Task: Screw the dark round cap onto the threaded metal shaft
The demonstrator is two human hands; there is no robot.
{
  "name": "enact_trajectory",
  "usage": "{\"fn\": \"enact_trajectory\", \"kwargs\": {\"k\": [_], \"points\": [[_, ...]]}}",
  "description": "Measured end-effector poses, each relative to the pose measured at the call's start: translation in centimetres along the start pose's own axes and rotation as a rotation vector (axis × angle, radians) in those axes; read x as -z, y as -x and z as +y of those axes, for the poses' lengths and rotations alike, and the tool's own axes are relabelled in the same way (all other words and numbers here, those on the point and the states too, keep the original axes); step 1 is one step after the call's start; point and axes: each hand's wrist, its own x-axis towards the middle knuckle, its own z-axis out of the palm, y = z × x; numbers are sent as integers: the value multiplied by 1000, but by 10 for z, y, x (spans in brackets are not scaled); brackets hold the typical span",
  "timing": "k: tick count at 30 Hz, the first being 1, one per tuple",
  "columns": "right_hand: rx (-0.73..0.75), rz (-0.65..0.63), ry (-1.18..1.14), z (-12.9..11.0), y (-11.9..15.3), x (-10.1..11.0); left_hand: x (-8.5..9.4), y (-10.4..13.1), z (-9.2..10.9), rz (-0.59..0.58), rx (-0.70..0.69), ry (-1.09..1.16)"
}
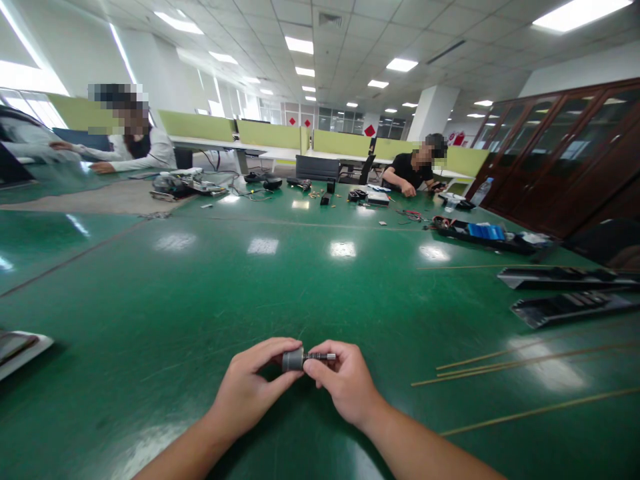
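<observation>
Low over the green table (pixel 240 293), my left hand (pixel 255 377) grips a short dark grey cylinder (pixel 293 361) between thumb and fingers. A thin silver shaft with dark ridges (pixel 325 357) sticks out of the cylinder toward the right. My right hand (pixel 345 380) pinches this shaft between thumb and forefinger, close to where it meets the cylinder. The two hands almost touch at the fingertips. Part of the cylinder is hidden behind my left fingers, and the exact kind of part cannot be made out.
Several thin yellowish rods (pixel 480 367) lie at the right, below two dark long trays (pixel 575 307). Farther back stands a black tray with blue items (pixel 485 231). Tools and cables (pixel 270 183) lie along the far side. Two people sit beyond, one left (pixel 150 150), one right (pixel 407 173).
</observation>
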Motion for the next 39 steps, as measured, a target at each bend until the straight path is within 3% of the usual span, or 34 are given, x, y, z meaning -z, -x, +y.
{"fn": "enact_trajectory", "kwargs": {"k": [39], "points": [[49, 33, 45, -1, 1, 2, 2, -1, 0, 27, 0, 15]]}}
